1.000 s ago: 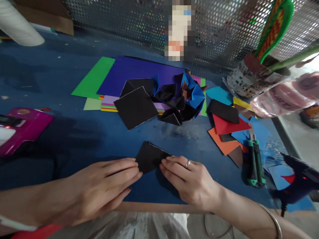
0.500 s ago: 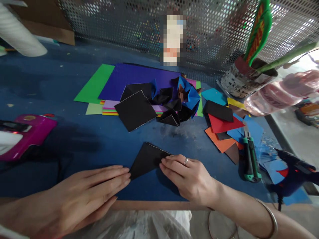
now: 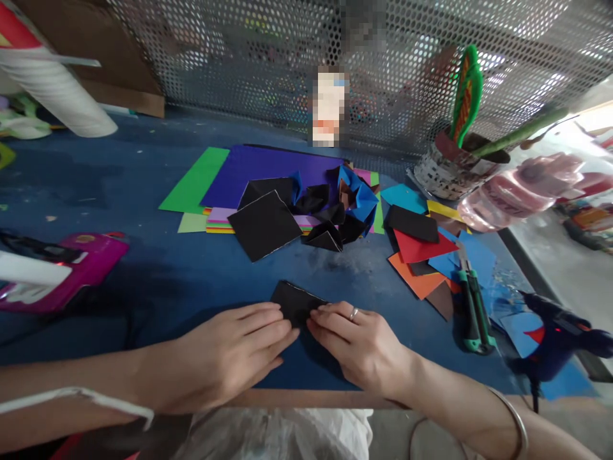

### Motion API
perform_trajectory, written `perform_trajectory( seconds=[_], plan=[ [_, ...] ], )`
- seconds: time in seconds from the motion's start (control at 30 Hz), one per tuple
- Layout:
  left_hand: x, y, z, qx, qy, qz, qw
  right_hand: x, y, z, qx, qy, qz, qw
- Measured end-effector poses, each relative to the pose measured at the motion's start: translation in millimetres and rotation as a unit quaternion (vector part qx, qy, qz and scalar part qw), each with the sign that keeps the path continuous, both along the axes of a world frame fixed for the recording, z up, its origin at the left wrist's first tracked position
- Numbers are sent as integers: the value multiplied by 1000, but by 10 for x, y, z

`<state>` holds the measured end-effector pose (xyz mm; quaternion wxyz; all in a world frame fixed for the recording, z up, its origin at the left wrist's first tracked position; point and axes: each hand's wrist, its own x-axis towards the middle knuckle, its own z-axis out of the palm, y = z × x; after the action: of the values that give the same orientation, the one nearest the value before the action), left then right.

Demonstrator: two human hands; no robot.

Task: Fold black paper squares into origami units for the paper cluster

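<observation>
A folded piece of black paper [image 3: 297, 301] lies on the blue table near its front edge. My left hand [image 3: 239, 348] rests over the paper's left part, fingers pressed together on it and hiding some of it. At the paper's right corner, my right hand [image 3: 361, 342], with a ring on one finger, pinches the edge. The two hands' fingertips are close to each other. Farther back, a black paper square [image 3: 264, 225] leans beside several folded black and blue paper pieces [image 3: 357, 195], which sit on a stack of coloured sheets [image 3: 268, 166].
Paper scraps [image 3: 419, 281] and a green box cutter [image 3: 474, 306] lie to the right, beside a dark glue gun [image 3: 558, 335]. A pink bottle [image 3: 517, 195] and a pot [image 3: 447, 163] stand behind. A magenta device [image 3: 98, 262] is at the left.
My left hand has slid right across the black paper, covering its left part, and is now near my right hand. The right hand keeps its grip. The camera view has shifted slightly.
</observation>
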<state>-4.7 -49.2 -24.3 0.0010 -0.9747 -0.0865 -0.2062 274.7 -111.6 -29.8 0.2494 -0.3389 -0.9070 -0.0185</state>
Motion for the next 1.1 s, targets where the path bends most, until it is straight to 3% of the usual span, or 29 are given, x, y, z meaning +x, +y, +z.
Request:
perform_trajectory(
  seconds=[0.2,0.43,0.63,0.8,0.93,1.1],
  plan=[
    [139,60,77,-7,-24,-13,1000,17,-17,-34,-15,-15,3,1000],
    [106,65,164,-16,-25,-13,999,5,-5,-3,-9,-2,3,1000],
    [-32,65,196,-18,-44,-7,999,-6,10,42,5,22,-3,1000],
    [-278,15,229,-5,19,-34,999,-7,4,59,21,17,-4,1000],
    [-428,-106,214,-46,20,14,999,5,4,69,14,5,-6,1000],
    [-403,-169,198,-98,-38,71,992,1,10,80,19,18,-2,1000]
  ],
)
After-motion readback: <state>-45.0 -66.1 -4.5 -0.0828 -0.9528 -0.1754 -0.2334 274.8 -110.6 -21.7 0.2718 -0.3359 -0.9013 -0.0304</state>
